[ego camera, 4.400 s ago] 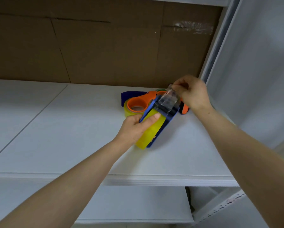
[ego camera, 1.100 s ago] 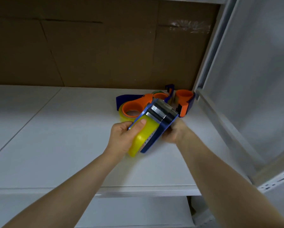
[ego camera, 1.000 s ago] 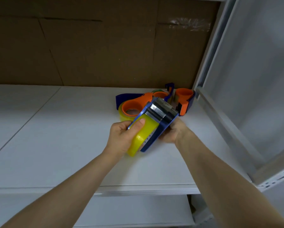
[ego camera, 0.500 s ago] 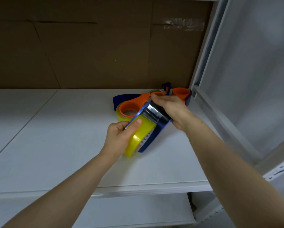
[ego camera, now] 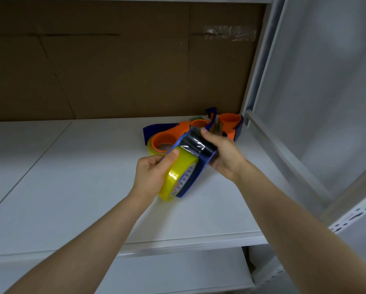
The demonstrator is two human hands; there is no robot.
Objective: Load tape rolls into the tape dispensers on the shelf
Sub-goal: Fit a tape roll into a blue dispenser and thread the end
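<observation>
Yellow tape roll (ego camera: 177, 172) in the blue dispenser (ego camera: 201, 164), between my hands.
My left hand (ego camera: 151, 175) grips the tape roll's side; my right hand (ego camera: 225, 157) clasps the blue dispenser's top.

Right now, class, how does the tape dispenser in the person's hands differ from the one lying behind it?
The held dispenser is gripped on edge by left hand and right hand; the rear dispenser lies flat. The rear dispenser shows a large orange hub; the held dispenser shows none. Both have blue frames.

Both arms reach forward, left hand (ego camera: 150, 175) and right hand (ego camera: 225, 157) gripping one tape dispenser (ego camera: 195, 174) with curled fingers (ego camera: 208, 135).
</observation>
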